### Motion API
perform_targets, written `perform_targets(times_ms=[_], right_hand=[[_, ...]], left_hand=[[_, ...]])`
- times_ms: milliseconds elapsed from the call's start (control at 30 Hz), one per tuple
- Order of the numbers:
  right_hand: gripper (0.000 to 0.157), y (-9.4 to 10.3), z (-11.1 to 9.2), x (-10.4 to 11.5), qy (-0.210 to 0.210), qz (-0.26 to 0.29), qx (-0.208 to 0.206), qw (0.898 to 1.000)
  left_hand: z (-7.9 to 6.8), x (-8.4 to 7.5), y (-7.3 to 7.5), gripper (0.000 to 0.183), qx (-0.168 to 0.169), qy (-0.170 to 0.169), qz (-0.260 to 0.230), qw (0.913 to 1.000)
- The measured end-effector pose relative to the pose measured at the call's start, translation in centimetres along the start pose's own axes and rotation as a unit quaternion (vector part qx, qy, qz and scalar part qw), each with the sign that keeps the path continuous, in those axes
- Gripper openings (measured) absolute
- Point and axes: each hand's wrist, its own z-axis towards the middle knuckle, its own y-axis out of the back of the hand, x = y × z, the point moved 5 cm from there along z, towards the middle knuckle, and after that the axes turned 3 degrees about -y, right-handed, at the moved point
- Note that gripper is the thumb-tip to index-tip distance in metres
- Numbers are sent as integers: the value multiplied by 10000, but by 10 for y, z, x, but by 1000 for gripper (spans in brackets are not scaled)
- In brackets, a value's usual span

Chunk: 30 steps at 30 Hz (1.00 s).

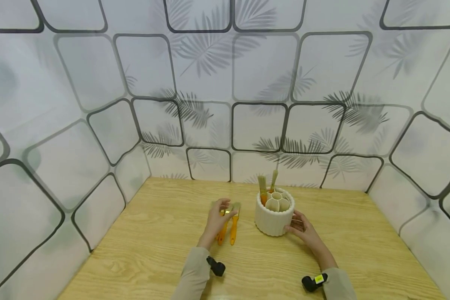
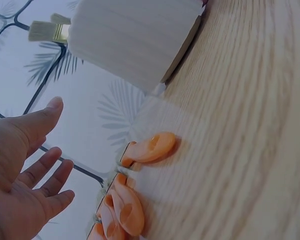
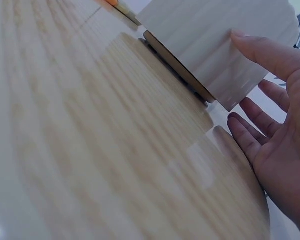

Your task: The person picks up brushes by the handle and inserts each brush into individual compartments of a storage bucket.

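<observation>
My left hand [image 1: 216,221] hangs over several paintbrushes [image 1: 234,229] with orange handles that lie on the table, partly hidden behind it. In the left wrist view its fingers [image 2: 45,167] are spread and hold nothing, with the rounded handle ends [image 2: 152,148] beyond them. To the right stands a white ribbed round holder [image 1: 273,223], divided inside like a flower. Two brushes [image 1: 263,189] stand in it, bristles up. At the holder's right side is my right hand [image 1: 306,234]; the right wrist view shows its thumb [image 3: 260,50] against the wall, fingers loosely extended near the base.
The light wood-grain table [image 1: 153,258] runs back to a patterned backdrop [image 1: 210,125] with grey outlines and leaf prints, which also rises at both sides. A small black camera [image 1: 215,266] is strapped at the left wrist, another [image 1: 314,282] at the right.
</observation>
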Motion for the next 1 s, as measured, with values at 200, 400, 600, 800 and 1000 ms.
perform_targets(times_ms=[200, 400, 600, 800, 1000], right_hand=[[69, 0, 0, 0, 9, 109, 112, 9999], [73, -1, 1, 1, 97, 199, 216, 9995], [75, -3, 2, 3, 247, 187, 201, 9993], [74, -3, 2, 2, 277, 188, 178, 9993], [73, -2, 2, 2, 360, 187, 114, 9991]], left_hand=[[0, 2, 4, 47, 7, 31, 141, 9999], [1, 6, 8, 45, -63, 128, 290, 9995], [2, 8, 10, 45, -78, 109, 393, 9991], [1, 11, 10, 48, -58, -40, 357, 9993], [0, 12, 12, 49, -36, -6, 293, 9996]])
